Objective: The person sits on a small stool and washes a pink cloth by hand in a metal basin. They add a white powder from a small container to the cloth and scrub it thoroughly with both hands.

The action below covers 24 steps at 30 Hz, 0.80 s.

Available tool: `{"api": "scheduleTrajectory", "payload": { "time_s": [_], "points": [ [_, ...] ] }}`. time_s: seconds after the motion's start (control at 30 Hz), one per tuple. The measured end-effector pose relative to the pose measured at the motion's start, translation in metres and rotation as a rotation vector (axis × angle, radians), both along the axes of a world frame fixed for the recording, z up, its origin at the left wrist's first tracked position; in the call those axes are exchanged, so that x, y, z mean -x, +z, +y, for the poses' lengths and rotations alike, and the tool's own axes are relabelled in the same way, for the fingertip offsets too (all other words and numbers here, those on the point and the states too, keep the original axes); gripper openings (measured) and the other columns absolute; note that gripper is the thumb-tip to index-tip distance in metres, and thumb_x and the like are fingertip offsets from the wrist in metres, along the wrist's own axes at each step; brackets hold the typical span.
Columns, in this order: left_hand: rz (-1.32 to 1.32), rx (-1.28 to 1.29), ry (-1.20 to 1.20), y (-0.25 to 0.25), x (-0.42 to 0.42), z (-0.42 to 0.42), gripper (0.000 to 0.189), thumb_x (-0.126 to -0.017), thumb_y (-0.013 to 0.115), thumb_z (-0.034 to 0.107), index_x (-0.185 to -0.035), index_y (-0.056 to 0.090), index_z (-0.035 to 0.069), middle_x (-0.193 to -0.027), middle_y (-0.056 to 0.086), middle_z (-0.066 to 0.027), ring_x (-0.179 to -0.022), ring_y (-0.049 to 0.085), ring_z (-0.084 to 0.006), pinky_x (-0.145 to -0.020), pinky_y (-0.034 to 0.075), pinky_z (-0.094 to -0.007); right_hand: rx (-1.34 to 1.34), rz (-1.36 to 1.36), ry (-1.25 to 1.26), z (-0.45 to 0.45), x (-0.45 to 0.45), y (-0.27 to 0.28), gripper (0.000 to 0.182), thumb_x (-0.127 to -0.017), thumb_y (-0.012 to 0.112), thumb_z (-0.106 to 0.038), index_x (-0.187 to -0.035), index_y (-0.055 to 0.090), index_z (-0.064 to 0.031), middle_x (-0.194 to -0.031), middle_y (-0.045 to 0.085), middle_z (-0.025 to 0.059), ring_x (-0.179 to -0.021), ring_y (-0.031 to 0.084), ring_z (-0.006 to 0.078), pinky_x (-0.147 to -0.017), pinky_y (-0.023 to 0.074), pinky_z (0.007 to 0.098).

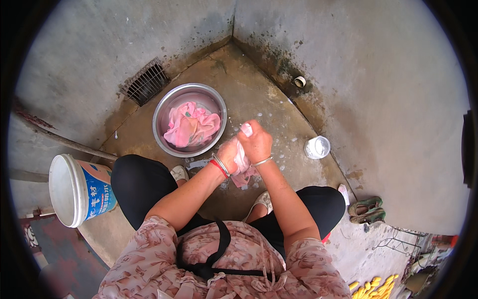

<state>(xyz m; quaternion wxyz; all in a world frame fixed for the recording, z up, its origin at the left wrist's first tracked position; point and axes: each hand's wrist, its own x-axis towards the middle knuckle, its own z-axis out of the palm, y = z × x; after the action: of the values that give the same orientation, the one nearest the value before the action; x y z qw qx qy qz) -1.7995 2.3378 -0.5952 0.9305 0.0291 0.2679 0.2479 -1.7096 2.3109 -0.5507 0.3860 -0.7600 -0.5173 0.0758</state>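
Note:
Both my hands grip one wet, soapy pink cloth (242, 159) above the concrete floor. My left hand (228, 151) is closed around its middle, and my right hand (257, 138) clenches it just beside, with a whitish end poking out above the fist. The cloth's loose end hangs below my wrists. Left of my hands, a round metal basin (158, 139) stands on the floor. In it lies a crumpled pink cloth (191, 125) with green patches, partly in water.
A white plastic bucket (80, 190) is by my left knee. A metal grate (146, 81) and a pipe end (300, 82) are set in the walls. To the right are a clear container (317, 147) and worn shoes (366, 210). Yellow corn cobs (375, 287) lie at lower right.

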Motion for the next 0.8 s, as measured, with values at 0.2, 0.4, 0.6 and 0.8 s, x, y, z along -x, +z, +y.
{"api": "scheduleTrajectory", "payload": {
  "time_s": [0.2,0.4,0.6,0.8],
  "points": [
    [0.106,-0.092,-0.419,-0.02,0.04,0.043,0.021,-0.086,0.054,0.025,-0.073,0.048,0.009,-0.068,0.054,-0.003,-0.06,0.055,-0.0156,-0.057,0.048,-0.0287,-0.23,-0.013,0.345,-0.02,0.058,0.025,0.018,-0.066,0.065,-0.018,-0.078,0.055,-0.0085,-0.07,0.06,0.0122,-0.061,0.06,0.0297,-0.054,0.0479,0.0381],
    [0.335,-0.044,-0.01,0.008,-0.007,-0.005,0.019,-0.091,0.046,0.021,-0.093,0.058,0.007,-0.085,0.063,-0.0057,-0.074,0.061,-0.0191,-0.069,0.051,-0.0341,0.128,0.068,-0.084,-0.003,-0.018,-0.004,0.019,-0.07,0.065,-0.021,-0.082,0.056,-0.0083,-0.068,0.062,0.0145,-0.061,0.06,0.0333,-0.054,0.0482,0.0409],
    [-0.055,-0.057,-0.172,-0.029,0.021,0.015,0.019,-0.086,0.052,0.025,-0.08,0.059,0.009,-0.079,0.062,-0.0046,-0.069,0.061,-0.018,-0.059,0.049,-0.032,-0.209,0.075,0.274,-0.022,0.04,0.015,0.018,-0.069,0.063,-0.017,-0.084,0.058,-0.0087,-0.072,0.061,0.0134,-0.065,0.06,0.031,-0.06,0.0487,0.0361],
    [0.086,-0.066,0.05,-0.009,0.007,0.005,0.019,-0.089,0.046,0.021,-0.088,0.057,0.006,-0.082,0.062,-0.0071,-0.072,0.061,-0.0193,-0.067,0.051,-0.0343,-0.121,0.076,0.113,-0.006,0.014,0.019,0.016,-0.066,0.065,-0.016,-0.077,0.055,-0.0099,-0.062,0.057,0.0119,-0.057,0.059,0.0299,-0.056,0.0482,0.0381]
  ]
}}
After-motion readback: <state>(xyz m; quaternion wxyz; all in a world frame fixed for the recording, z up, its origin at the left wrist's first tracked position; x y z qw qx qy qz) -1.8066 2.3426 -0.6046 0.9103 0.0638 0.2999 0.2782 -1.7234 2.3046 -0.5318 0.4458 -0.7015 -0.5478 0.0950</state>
